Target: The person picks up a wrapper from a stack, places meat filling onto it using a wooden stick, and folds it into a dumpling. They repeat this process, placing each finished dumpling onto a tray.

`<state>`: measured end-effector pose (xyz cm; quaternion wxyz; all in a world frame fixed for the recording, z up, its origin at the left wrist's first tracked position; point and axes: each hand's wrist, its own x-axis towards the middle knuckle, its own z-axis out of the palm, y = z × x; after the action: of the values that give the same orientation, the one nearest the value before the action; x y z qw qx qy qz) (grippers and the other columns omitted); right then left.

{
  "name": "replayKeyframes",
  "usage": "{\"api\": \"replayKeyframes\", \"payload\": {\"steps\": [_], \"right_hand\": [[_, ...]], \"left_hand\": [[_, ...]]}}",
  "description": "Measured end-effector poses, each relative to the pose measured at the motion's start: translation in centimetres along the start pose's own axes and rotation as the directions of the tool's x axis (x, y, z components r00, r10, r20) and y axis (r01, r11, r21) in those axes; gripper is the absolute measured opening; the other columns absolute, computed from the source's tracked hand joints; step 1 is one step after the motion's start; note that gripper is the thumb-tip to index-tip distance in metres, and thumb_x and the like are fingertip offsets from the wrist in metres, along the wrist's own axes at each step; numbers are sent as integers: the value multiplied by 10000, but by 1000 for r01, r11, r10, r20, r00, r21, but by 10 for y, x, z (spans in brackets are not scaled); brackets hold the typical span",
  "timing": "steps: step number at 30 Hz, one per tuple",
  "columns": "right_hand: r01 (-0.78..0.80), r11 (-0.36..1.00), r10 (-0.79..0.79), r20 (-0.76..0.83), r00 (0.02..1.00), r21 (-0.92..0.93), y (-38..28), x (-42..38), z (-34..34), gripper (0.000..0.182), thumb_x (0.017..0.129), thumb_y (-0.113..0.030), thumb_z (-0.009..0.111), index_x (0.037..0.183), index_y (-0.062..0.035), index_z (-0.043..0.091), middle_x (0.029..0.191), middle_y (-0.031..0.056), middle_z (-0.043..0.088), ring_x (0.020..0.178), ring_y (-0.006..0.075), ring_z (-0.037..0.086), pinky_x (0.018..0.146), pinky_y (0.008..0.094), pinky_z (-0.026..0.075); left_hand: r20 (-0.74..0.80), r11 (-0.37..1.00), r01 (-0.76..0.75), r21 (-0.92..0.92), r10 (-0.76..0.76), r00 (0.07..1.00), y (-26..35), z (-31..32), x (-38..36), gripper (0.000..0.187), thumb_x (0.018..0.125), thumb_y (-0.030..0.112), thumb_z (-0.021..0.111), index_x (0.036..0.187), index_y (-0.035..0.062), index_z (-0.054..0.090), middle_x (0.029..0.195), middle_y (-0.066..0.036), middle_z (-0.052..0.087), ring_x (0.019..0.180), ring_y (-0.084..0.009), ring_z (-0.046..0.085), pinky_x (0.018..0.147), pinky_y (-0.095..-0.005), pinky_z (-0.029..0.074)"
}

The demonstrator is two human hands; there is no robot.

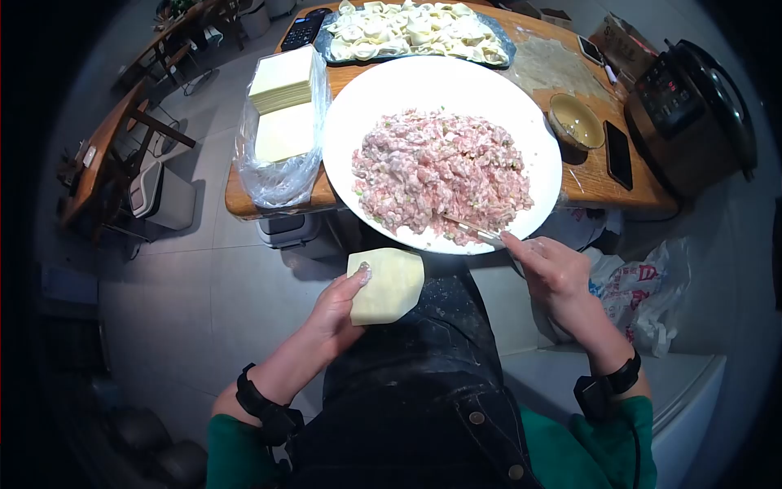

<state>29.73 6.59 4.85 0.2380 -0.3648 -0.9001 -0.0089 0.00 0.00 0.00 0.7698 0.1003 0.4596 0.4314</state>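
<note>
Wooden table (603,183) on grey tiles bears plate (350,122) of minced filling (440,167).

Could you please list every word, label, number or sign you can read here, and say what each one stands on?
Nothing is legible.
Plastic bag: red print, too blurred to read.
Cooker: control panel marks, too small to read.
Calculator: keys too small to read.
Cardboard box: print too small to read.
</note>
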Motion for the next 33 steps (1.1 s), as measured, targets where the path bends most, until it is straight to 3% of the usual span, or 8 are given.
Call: {"api": "replayKeyframes", "payload": {"steps": [3,8,15,21,27,29,31,33], "right_hand": [[-25,998,32,137,990,-50,1,-4,-8,555,646,39,621,1165,-156,593,670,49,542,588,218,575,478,333,448],[0,999,-2,39,999,45,6,1,-3,547,653,38,612,1155,-177,596,636,45,507,547,216,548,461,338,432],[14,998,-6,130,992,-59,6,9,3,550,651,35,602,1157,-180,593,619,44,504,534,233,550,457,349,428],[-91,948,48,145,988,306,-20,-4,7,575,648,58,598,1189,-135,569,605,39,514,520,228,540,467,335,438],[17,987,-34,105,994,158,-47,-22,20,694,592,75,594,1252,-126,528,687,34,520,604,201,548,480,323,438],[-16,956,-6,72,997,292,-32,-32,20,545,708,74,597,1226,-91,549,662,59,548,580,187,563,496,297,456],[-239,804,175,168,970,544,-30,-27,6,431,820,23,586,1239,-66,542,678,64,590,605,127,579,520,261,462],[-320,689,180,274,945,651,-35,-17,-1,418,850,3,570,1261,-59,521,704,60,606,634,98,571,547,245,461]], "left_hand": [[68,996,40,-82,-35,997,-18,11,8,464,951,319,455,1289,6,405,1235,-126,529,1116,-213,543,953,-360,428],[349,971,10,-237,76,934,-16,27,13,464,982,242,348,1366,-8,277,1375,-142,394,1259,-247,410,1076,-381,304],[389,967,-37,-254,137,911,-11,40,12,481,985,237,330,1387,-8,230,1414,-148,336,1301,-239,352,1107,-379,249],[419,967,-55,-249,159,894,-11,43,14,479,992,253,291,1386,-10,225,1407,-153,341,1294,-250,359,1106,-388,248],[406,947,-61,-315,192,893,-16,31,9,468,1000,268,262,1366,-25,261,1375,-161,376,1260,-257,399,1082,-391,285],[407,939,-59,-338,203,891,-15,21,6,461,999,261,271,1361,-24,270,1365,-169,385,1253,-260,408,1070,-395,306],[390,941,-75,-330,208,897,-14,11,3,458,997,257,279,1358,-27,277,1361,-171,390,1245,-265,418,1063,-396,318],[381,946,-87,-313,209,900,-11,9,0,455,996,252,286,1354,-30,284,1358,-172,395,1237,-270,428,1055,-398,330]]}}
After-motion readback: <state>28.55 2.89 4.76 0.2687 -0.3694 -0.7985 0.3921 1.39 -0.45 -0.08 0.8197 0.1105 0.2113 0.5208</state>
